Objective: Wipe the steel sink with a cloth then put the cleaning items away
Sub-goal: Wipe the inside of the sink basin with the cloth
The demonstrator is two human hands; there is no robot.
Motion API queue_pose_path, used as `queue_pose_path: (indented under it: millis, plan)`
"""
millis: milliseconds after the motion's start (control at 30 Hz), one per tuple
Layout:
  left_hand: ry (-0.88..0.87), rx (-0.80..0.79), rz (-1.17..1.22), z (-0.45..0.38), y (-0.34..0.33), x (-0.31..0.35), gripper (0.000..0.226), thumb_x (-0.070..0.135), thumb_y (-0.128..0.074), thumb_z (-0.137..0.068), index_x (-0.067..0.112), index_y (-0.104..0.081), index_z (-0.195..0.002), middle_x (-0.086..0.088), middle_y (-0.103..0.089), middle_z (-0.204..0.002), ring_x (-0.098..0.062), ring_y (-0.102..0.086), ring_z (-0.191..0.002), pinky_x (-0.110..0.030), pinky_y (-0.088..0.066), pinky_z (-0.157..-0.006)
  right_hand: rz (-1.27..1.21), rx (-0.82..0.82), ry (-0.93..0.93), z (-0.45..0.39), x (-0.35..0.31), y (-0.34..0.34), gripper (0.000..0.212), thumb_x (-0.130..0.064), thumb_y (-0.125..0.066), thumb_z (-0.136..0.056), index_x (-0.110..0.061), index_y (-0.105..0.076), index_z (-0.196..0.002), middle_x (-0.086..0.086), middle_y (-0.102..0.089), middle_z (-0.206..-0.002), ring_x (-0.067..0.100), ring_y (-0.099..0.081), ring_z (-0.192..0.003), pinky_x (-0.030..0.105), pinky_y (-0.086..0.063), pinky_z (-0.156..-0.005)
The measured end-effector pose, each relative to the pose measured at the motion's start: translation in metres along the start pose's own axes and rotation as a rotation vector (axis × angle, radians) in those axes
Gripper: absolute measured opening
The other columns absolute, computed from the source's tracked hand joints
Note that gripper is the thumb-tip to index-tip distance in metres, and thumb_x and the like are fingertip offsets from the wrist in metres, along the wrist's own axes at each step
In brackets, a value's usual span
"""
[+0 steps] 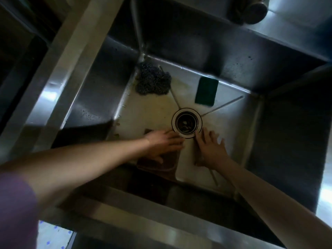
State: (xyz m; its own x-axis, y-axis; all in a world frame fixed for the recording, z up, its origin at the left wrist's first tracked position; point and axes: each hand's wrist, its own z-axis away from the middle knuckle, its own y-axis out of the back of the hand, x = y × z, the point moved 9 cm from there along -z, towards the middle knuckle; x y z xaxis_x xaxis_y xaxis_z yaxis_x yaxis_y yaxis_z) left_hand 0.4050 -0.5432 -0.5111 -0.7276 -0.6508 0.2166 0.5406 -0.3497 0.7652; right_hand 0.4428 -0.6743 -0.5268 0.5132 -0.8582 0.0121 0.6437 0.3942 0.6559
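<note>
Currently, head view only. Your left hand (162, 143) lies flat on the brown cloth (161, 163) on the floor of the steel sink (224, 123), fingers stretched together and pointing toward the drain (186, 123); the fingertips sit just at its near rim. The hand presses the cloth down rather than gripping it: palm on top, no curl visible. The cloth shows mostly on the near side of the hand and runs back to the front wall of the sink.

Your right hand (211, 147) is on the sink floor just right of the drain, fingers spread wide, holding nothing that can be seen. There is motion blur on both hands.

Relation that matters: the cloth is under the left hand and left of the drain; the right hand is clear of it, bare steel between them. The left hand is therefore the one on the cloth, and unwiped floor lies ahead of its fingers, around and past the drain.

Two other cleaning items rest at the far side of the floor: a steel-wool scourer (152, 81) in the far-left corner, and a green sponge (206, 91) lying flat beyond the drain, long axis running away from you. Both are well apart from your hands.

Judgement: wiping stage, putting-away not yet begun.
</note>
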Motion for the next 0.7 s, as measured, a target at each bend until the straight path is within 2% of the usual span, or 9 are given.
queue_pose_path:
  millis: [133, 300, 567, 700]
  plan:
    - [-0.023, -0.08, -0.156, -0.012, -0.021, 0.016, 0.091, 0.052, -0.049, -0.089, 0.022, 0.012, -0.15, -0.003, 0.013, -0.159, -0.03, 0.01, -0.146, -0.042, -0.001, -0.117, 0.024, -0.009, -0.019, -0.005, -0.006, -0.007, 0.122, -0.049, -0.073, -0.074, -0.012, 0.016, -0.149, 0.02, 0.018, -0.155, 0.045, 0.005, -0.143, 0.062, -0.013, -0.111]
    - [0.032, -0.1, -0.18, 0.0, -0.035, 0.006, 0.091, 0.056, -0.044, -0.091, 0.022, 0.019, -0.147, -0.001, 0.022, -0.156, -0.028, 0.014, -0.145, -0.041, -0.004, -0.117, 0.039, 0.001, -0.025, -0.005, -0.004, -0.008, 0.124, -0.049, -0.073, -0.073, -0.013, 0.017, -0.149, 0.02, 0.018, -0.156, 0.045, 0.005, -0.143, 0.062, -0.012, -0.111]
    - [0.105, -0.125, -0.101, 0.033, -0.037, -0.033, 0.098, 0.05, -0.056, -0.085, 0.022, 0.013, -0.149, -0.001, 0.017, -0.158, -0.026, 0.008, -0.146, -0.041, -0.014, -0.115, 0.061, -0.023, -0.033, -0.005, -0.007, -0.008, 0.124, -0.048, -0.074, -0.074, -0.01, 0.017, -0.149, 0.022, 0.019, -0.155, 0.046, 0.004, -0.143, 0.062, -0.012, -0.111]
    - [0.254, -0.098, -0.029, 0.035, -0.042, -0.032, 0.104, 0.045, -0.061, -0.082, 0.016, 0.012, -0.15, -0.009, 0.018, -0.157, -0.03, 0.009, -0.146, -0.043, -0.013, -0.116, 0.046, -0.015, -0.029, -0.004, -0.007, -0.007, 0.124, -0.047, -0.074, -0.074, -0.011, 0.017, -0.149, 0.021, 0.019, -0.155, 0.046, 0.004, -0.143, 0.063, -0.013, -0.111]
